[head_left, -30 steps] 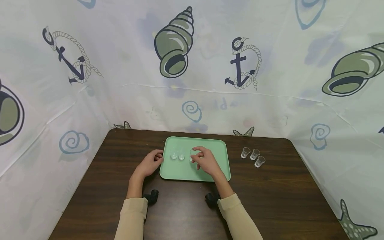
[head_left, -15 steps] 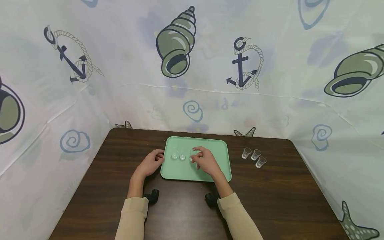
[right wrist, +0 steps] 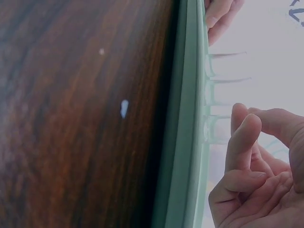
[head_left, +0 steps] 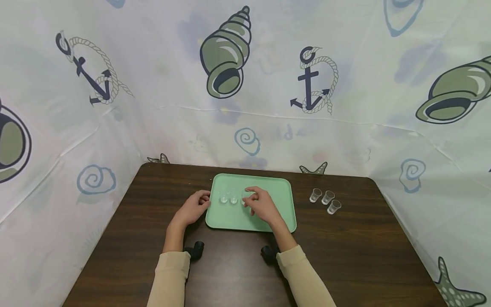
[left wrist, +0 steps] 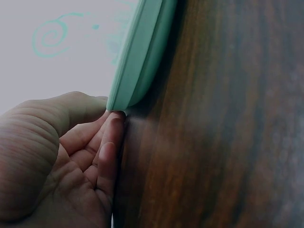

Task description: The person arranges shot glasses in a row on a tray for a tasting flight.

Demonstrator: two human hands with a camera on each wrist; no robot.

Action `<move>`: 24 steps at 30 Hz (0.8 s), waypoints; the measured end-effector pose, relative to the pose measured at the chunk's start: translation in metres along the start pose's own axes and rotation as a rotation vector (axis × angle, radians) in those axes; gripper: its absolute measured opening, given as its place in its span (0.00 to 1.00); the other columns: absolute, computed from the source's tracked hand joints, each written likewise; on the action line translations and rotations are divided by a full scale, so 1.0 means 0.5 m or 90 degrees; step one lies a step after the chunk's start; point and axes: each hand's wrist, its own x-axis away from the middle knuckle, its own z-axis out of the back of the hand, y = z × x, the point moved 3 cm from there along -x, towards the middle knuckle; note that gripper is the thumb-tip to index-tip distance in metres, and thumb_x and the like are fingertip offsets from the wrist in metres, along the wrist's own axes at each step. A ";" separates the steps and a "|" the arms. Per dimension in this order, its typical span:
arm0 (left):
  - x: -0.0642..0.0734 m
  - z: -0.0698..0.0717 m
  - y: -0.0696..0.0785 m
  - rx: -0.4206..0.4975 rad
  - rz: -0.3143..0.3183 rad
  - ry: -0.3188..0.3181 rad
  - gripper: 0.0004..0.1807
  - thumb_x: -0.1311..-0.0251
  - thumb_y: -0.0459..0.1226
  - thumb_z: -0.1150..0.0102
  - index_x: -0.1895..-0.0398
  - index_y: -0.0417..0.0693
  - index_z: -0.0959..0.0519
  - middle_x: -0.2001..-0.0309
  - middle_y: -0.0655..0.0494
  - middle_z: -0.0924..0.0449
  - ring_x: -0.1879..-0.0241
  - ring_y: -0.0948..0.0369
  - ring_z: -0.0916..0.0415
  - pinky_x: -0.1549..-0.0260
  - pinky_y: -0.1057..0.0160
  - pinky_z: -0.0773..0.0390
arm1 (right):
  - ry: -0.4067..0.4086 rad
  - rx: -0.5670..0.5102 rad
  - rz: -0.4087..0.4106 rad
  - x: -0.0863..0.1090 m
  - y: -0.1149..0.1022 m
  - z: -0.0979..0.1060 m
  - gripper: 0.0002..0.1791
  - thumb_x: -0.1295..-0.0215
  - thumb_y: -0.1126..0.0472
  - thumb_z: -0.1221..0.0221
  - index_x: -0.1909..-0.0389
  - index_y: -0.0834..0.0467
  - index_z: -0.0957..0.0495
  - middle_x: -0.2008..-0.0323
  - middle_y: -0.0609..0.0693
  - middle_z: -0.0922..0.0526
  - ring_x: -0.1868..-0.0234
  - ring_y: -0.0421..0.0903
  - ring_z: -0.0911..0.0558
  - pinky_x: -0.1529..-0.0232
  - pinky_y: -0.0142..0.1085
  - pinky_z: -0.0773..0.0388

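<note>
Dark wood grain covers the surface [head_left: 230,277], crossed by two cream sleeves [head_left: 170,277]. Past them, the left hand [head_left: 193,208] pinches the rim of a smooth, round-cornered green tray [head_left: 230,222], while the right hand [head_left: 264,206] has thumb and fingers curled about a clear cup [head_left: 245,195] standing on it. Two matching cups [head_left: 224,197] line up beside that one (glass or plastic, I can't tell). Off right, three flared tumblers [head_left: 327,197] cluster; behind everything, creased white cloth [head_left: 172,132] bears printed shells and anchors.

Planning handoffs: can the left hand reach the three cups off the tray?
Probably not directly: the right hand lies between the left hand, touching the tray, and those cups.
</note>
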 end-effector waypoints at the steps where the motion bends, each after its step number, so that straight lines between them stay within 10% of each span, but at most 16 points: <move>1: 0.000 0.000 -0.001 -0.002 -0.002 -0.001 0.25 0.18 0.36 0.48 0.24 0.33 0.31 0.40 0.37 0.22 0.42 0.45 0.24 0.39 0.43 0.23 | 0.000 0.001 0.000 0.000 0.000 -0.001 0.27 0.22 0.59 0.37 0.26 0.62 0.26 0.63 0.63 0.09 0.80 0.46 0.19 0.78 0.35 0.33; 24: 0.001 0.000 -0.005 0.011 0.003 -0.001 0.25 0.17 0.37 0.49 0.23 0.34 0.31 0.39 0.37 0.23 0.41 0.45 0.23 0.40 0.43 0.22 | 0.004 0.013 0.008 -0.003 -0.003 -0.004 0.27 0.21 0.58 0.38 0.26 0.62 0.26 0.62 0.62 0.10 0.77 0.43 0.24 0.72 0.36 0.25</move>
